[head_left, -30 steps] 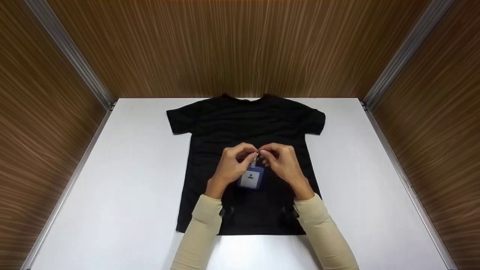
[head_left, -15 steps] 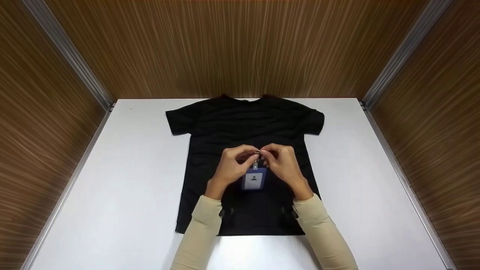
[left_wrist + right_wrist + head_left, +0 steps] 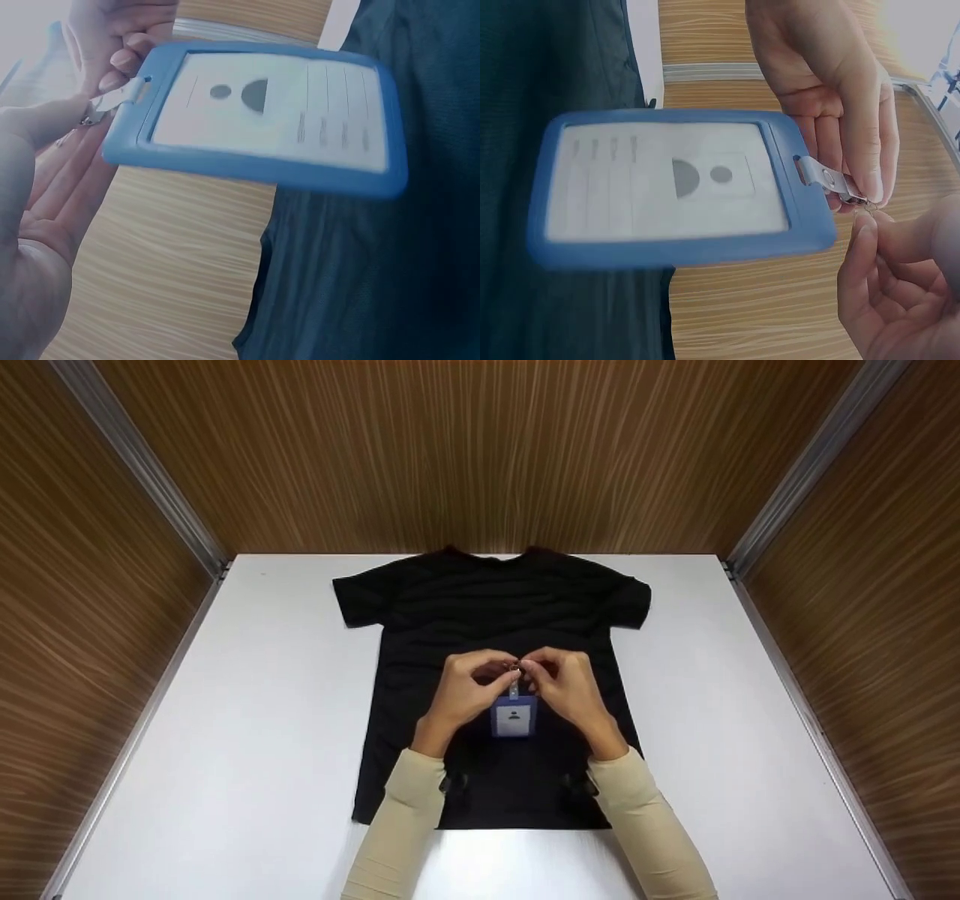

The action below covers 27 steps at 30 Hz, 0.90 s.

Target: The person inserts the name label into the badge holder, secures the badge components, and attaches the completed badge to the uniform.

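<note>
A blue badge holder [image 3: 514, 717] with a white card hangs by its short strap and metal clip [image 3: 853, 196] over a black T-shirt [image 3: 495, 607]. My left hand [image 3: 466, 690] pinches the clip between thumb and forefinger; it also shows as the upper hand [image 3: 836, 90] in the right wrist view. My right hand [image 3: 568, 684], its fingertips meeting the left ones, pinches a small thin metal piece at the clip's end. That piece is mostly hidden by the fingertips, so its kind is unclear. In the left wrist view the card's face is visible, with the right hand [image 3: 124, 41] behind.
The T-shirt lies spread flat on a white table [image 3: 247, 720], its neckline at the far edge. Wood-grain panels [image 3: 480, 457] enclose the back and both sides, joined by metal corner rails [image 3: 146, 461].
The hanging badge holder has swung slightly to the right and now hangs straighter below the fingers. Both hands have stayed nearly in place, keeping their pinch.
</note>
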Available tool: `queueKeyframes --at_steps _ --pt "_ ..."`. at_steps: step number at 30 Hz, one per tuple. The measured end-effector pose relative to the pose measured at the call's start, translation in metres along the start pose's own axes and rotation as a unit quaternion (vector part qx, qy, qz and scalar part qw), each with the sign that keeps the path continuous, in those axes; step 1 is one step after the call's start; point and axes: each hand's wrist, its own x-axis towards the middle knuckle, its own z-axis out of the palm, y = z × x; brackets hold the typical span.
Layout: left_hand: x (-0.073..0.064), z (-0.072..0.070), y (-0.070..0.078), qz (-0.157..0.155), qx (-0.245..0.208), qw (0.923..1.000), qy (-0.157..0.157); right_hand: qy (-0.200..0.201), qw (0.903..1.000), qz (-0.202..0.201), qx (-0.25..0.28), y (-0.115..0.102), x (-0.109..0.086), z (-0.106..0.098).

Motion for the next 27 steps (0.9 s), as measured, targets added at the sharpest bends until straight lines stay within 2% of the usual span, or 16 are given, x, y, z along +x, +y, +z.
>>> queueKeyframes --at_steps 3,8,14,18,27 --pt "0.002 -0.001 0.015 0.004 0.001 1.0 0.003 0.0 1.0 -0.001 0.0 0.001 0.0 0.0" --pt "0.002 -0.001 0.015 0.01 0.014 0.9998 0.003 -0.002 1.0 -0.005 -0.003 0.001 -0.001 0.0" --pt "0.001 0.003 0.0 -0.017 0.035 0.9992 -0.002 -0.001 1.0 -0.006 -0.002 0.0 0.001 0.0" --pt "0.0 0.004 -0.012 -0.023 0.038 0.999 -0.006 -0.001 1.0 -0.008 -0.001 -0.001 0.002 0.001" --pt "-0.001 0.002 -0.015 -0.016 0.034 0.9992 -0.01 -0.017 0.9998 -0.001 -0.002 0.001 0.001 0.001"
